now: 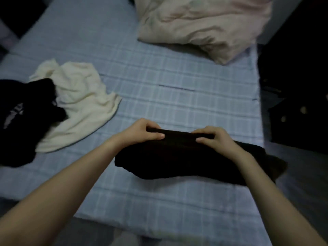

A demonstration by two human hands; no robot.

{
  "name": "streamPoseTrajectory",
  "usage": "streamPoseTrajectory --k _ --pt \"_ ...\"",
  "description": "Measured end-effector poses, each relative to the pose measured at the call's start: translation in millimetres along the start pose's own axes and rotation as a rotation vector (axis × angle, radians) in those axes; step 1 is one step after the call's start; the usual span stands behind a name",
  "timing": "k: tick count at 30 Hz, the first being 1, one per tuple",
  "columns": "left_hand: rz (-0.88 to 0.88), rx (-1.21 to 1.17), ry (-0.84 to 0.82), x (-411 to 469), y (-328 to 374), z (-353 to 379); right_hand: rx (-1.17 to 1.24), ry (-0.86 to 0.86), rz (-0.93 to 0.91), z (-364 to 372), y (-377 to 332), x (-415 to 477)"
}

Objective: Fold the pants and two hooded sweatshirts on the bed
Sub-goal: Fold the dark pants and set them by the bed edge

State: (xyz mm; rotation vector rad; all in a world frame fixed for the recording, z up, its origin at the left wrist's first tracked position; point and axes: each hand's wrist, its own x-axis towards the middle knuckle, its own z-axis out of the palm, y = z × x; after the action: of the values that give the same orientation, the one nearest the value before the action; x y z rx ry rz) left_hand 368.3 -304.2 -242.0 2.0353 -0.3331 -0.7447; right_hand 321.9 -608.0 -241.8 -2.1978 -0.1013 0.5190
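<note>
A dark, partly folded garment, probably the pants (179, 160), lies across the near middle of the bed. My left hand (143, 131) grips its far edge at the left, thumb on top and fingers curled under. My right hand (213, 137) grips the same edge a little to the right, in the same way. The edge is lifted slightly off the sheet. At the left lies a crumpled cream sweatshirt (78, 102). A black sweatshirt (23, 121) with a pale print partly overlaps it at the far left.
The bed has a pale blue checked sheet (159, 82). A pinkish pillow or duvet (202, 23) lies bunched at the far right. Dark objects (298, 96) stand beyond the bed's right edge. The near edge of the mattress runs across the bottom.
</note>
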Motion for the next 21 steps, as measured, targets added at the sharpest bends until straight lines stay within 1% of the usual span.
streamPoseTrajectory --k 2,4,7,9,11,13,14,15,16,17,19,21 --pt "-0.087 0.039 0.016 1.0 -39.6 -4.3 0.040 -0.071 -0.005 35.1 17.4 35.3" --pt "-0.147 0.030 0.038 11.4 -70.7 -9.4 0.048 -0.092 -0.013 56.2 31.3 69.4" --pt "-0.177 0.019 0.065 47.1 -108.6 -22.1 0.027 -0.070 -0.008 71.6 53.2 114.6" --pt "-0.159 0.095 0.085 79.2 -132.7 -30.1 -0.011 -0.035 -0.008 81.4 70.3 143.3" --pt "-0.149 0.266 0.150 109.6 -158.2 -28.3 -0.137 0.005 -0.016 95.2 85.4 169.9" --pt "-0.185 0.542 0.277 127.3 -179.6 -11.5 -0.289 0.092 -0.013 113.7 95.1 184.2" --pt "-0.189 0.652 0.360 129.0 -186.9 2.2 -0.322 0.162 -0.010 125.4 97.6 184.5" --pt "-0.160 0.727 0.427 126.7 -192.4 19.1 -0.339 0.237 -0.013 139.1 98.9 179.6" --pt "-0.097 0.781 0.460 121.2 -197.5 38.1 -0.360 0.301 -0.026 155.3 100.3 171.2" --pt "-0.023 0.829 0.459 114.5 -204.0 57.1 -0.393 0.340 -0.040 172.8 102.4 160.8" --pt "0.064 0.907 0.395 106.4 -223.5 85.7 -0.489 0.335 -0.050 206.0 114.6 145.1" --pt "0.077 0.951 0.358 112.7 -246.8 96.2 -0.601 0.280 -0.032 229.3 135.7 143.9"
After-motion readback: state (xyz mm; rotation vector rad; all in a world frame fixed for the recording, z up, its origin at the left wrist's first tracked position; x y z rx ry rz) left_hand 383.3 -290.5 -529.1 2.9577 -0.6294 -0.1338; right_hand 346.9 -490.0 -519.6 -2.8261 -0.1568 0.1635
